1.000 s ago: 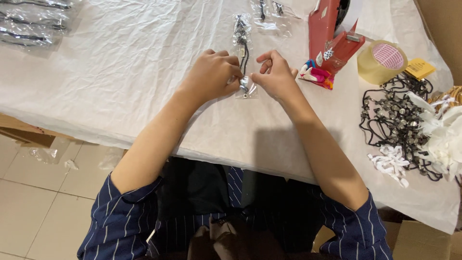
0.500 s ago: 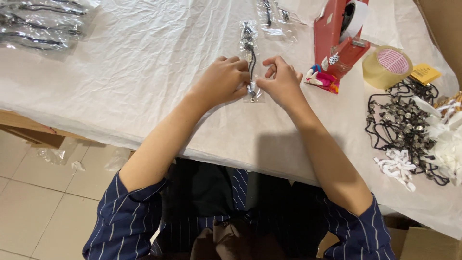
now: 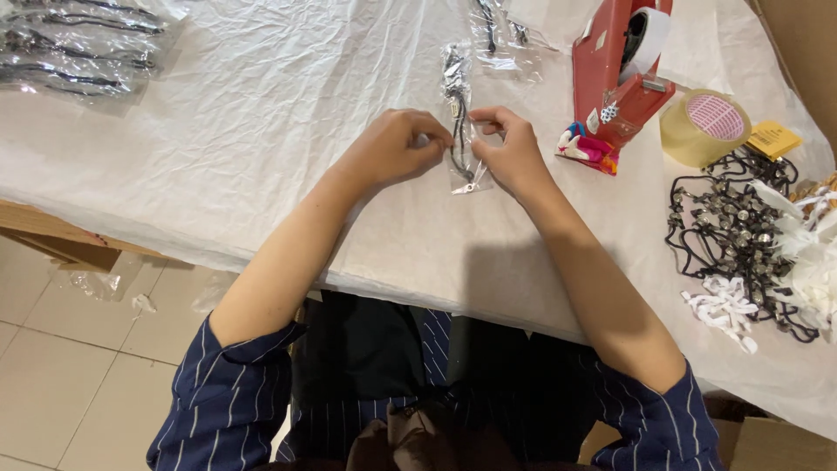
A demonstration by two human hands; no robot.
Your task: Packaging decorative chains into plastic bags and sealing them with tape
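Both hands are pinched onto the same thing rn: left hand [image 3: 397,144] grips one long edge of a small clear bag [image 3: 459,122] w/ a dark cord inside, right hand [image 3: 514,148] grips the other edge, fingers curled tight.

Vs a sec ago the grip hasn't rly changed, the bag's just stretched out straighter between the fingers and its near end w/ a little metal bit now pokes out below the hands. So imo they're still working the bag flat, not done w/ it.

Long axis runs away from the person across the white-covered table [image 3: 261,157], top end pointing toward the far edge.

Further out: red tape dispenser [image 3: 615,74] and tape roll [image 3: 706,126] to the right, tangle of black cords [image 3: 732,235] beyond, more filled bags [image 3: 78,48] far left.
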